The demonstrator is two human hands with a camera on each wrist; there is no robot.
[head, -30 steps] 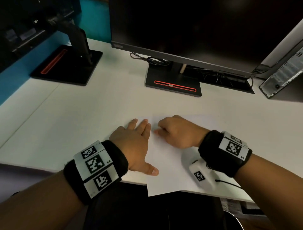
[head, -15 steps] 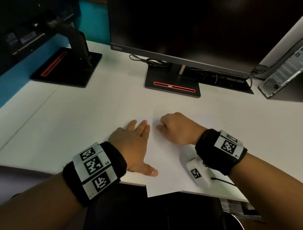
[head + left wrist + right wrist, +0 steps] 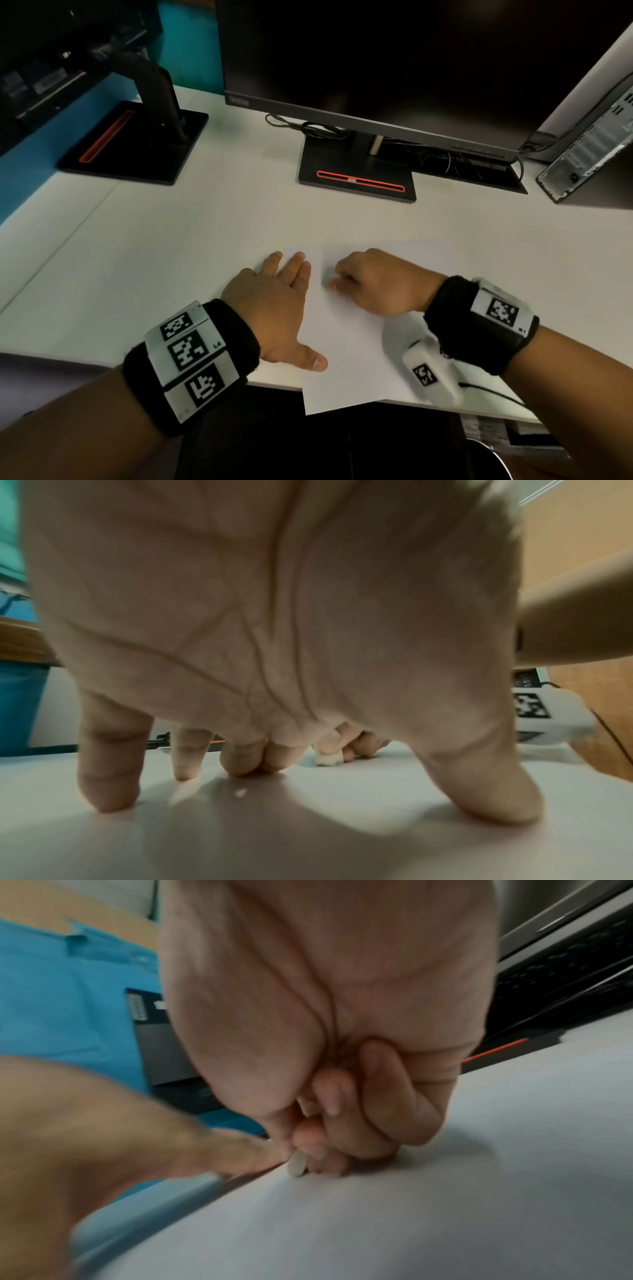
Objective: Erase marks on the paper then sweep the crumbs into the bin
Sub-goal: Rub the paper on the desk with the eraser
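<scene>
A white sheet of paper (image 3: 346,359) lies on the white desk (image 3: 154,260), its near corner hanging over the front edge. My left hand (image 3: 274,301) lies flat with straight fingers along the sheet's left edge, thumb on the paper. My right hand (image 3: 370,284) is curled and pinches a small white eraser (image 3: 297,1164) against the upper left of the sheet; the left wrist view also shows the eraser (image 3: 329,758) touching the paper (image 3: 342,831). No marks can be made out. A tiny white crumb (image 3: 240,792) lies under my left palm. No bin is in view.
A dark monitor (image 3: 376,61) on a black stand (image 3: 356,178) with a red stripe is behind the paper, with cables beside it. A second stand (image 3: 133,144) is at the back left, a computer case (image 3: 589,144) at the back right.
My right hand with the eraser has shifted slightly along the upper left of the sheet, back and forth. The left hand stays flat in the same place.
</scene>
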